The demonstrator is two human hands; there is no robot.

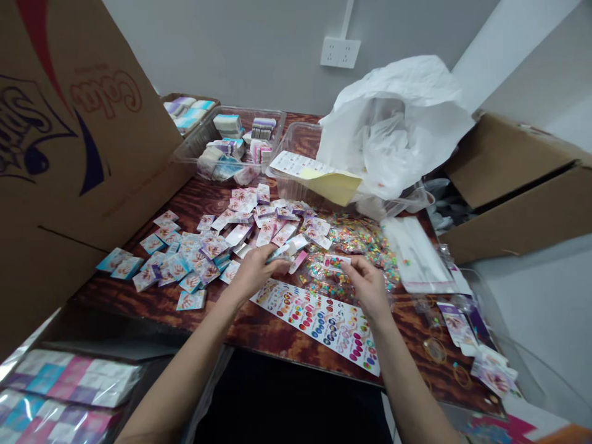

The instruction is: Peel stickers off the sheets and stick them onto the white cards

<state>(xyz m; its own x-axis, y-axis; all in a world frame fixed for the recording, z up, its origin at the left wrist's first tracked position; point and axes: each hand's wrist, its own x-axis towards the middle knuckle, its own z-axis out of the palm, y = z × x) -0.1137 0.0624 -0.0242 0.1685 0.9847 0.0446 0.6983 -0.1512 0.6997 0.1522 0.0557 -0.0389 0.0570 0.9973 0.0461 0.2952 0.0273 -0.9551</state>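
Observation:
My left hand (256,270) is closed round a small cardboard box (285,249), part of it pale and part pink; the fingers hide some of it. Between the thumb and fingers of my right hand (369,285) is a small card (337,263) printed with red and green spots. A long sheet of nail stickers (319,320) lies below both hands, near the table's front edge. Left of my left hand spreads a heap of small printed boxes (198,256). Clear bags of colourful bits (356,237) lie behind and around my right hand.
A large carton (92,123) stands on the left. At the back are a clear tray of packets (185,151) and another clear tub (296,185) with a white plastic bag (398,80). Clear plastic sleeves (416,253) and rubber bands (435,350) lie to the right.

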